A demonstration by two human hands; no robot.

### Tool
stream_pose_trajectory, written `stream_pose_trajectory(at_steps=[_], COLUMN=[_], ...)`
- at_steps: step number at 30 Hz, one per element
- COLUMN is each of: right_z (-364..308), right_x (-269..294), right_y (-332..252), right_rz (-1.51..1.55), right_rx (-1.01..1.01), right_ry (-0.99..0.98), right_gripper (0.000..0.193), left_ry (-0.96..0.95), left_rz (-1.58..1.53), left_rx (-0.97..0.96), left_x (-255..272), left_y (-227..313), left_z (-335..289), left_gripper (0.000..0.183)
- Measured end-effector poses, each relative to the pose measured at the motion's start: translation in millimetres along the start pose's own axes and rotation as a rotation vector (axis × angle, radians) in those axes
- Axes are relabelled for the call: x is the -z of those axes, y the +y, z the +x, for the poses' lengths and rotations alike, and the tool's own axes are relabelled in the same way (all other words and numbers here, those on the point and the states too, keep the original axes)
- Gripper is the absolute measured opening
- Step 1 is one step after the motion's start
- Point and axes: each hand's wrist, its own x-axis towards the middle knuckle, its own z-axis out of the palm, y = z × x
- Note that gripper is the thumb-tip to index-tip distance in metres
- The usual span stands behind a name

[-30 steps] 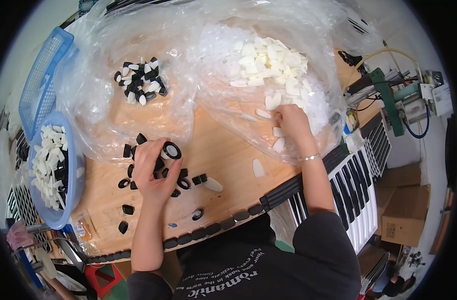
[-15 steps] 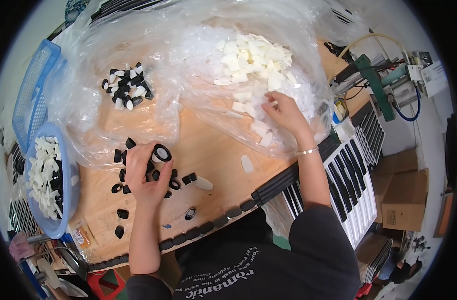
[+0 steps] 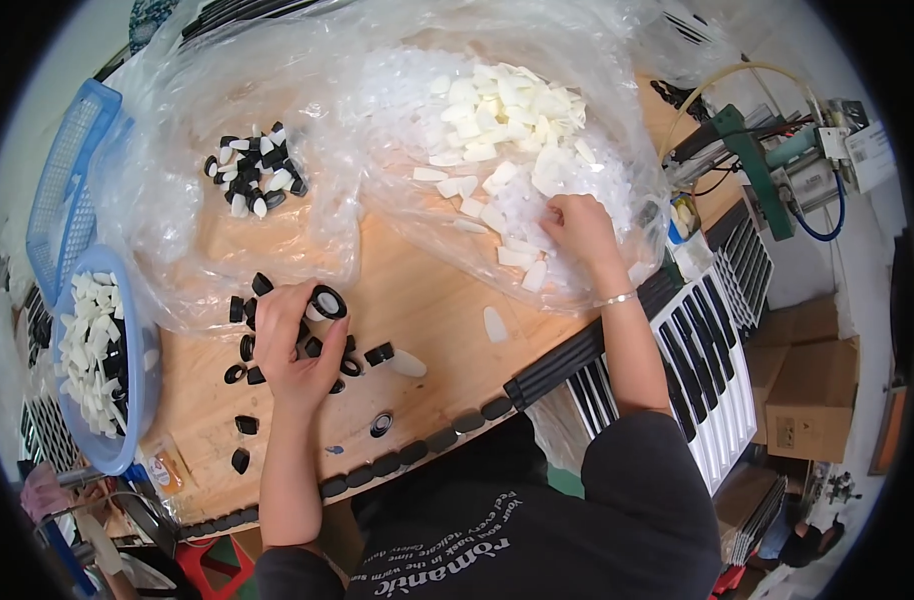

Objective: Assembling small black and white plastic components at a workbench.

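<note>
Between the thumb and fingers of my left hand [image 3: 292, 345] is a black oval ring [image 3: 328, 302] with a pale inside, raised over the near left of the table. Under and around that hand lie several loose black pieces [image 3: 379, 354]. My right hand [image 3: 581, 232] is over the clear plastic sheet, its fingers curled together; whatever they pinch, if anything, is hidden. Just beyond it spreads a heap of thin cream-white oval pieces [image 3: 517, 105], with scattered ones [image 3: 518, 257] to its left. Single white ovals [image 3: 494, 324] rest on the bare wood.
A blue bowl [image 3: 149, 400] of white and black pieces stands at the left, beside a blue basket [image 3: 62, 190]. Black-and-white pieces [image 3: 252, 180] lie on the plastic sheet [image 3: 307, 90]. A green-framed machine [image 3: 752, 170] and cardboard boxes [image 3: 812, 400] are at the right.
My right hand has drawn slightly nearer and to the right, its fingers closing up. Some white pieces beside it are spread farther left. My left hand keeps the ring almost in place.
</note>
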Motion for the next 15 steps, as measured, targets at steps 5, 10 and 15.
stream_pose_trajectory(at_steps=[5, 10, 15], right_z=[3.1, 4.5, -21.2], right_x=[2.8, 27.0, 43.3], right_y=[-18.7, -29.4, -152.1], right_rz=[-0.076, -0.207, 1.098], right_rx=[-0.009, 0.057, 0.111], right_ry=[-0.037, 0.343, -0.225], right_gripper=[0.014, 0.006, 0.003], left_ry=[0.02, 0.037, 0.074], left_rz=[0.019, 0.0, -0.019], left_rx=[0.014, 0.006, -0.076], left_x=[4.7, 4.0, 5.0], left_y=[-5.8, -1.9, -5.9], left_z=[-3.5, 2.0, 0.4], left_gripper=[0.043, 0.042, 0.042])
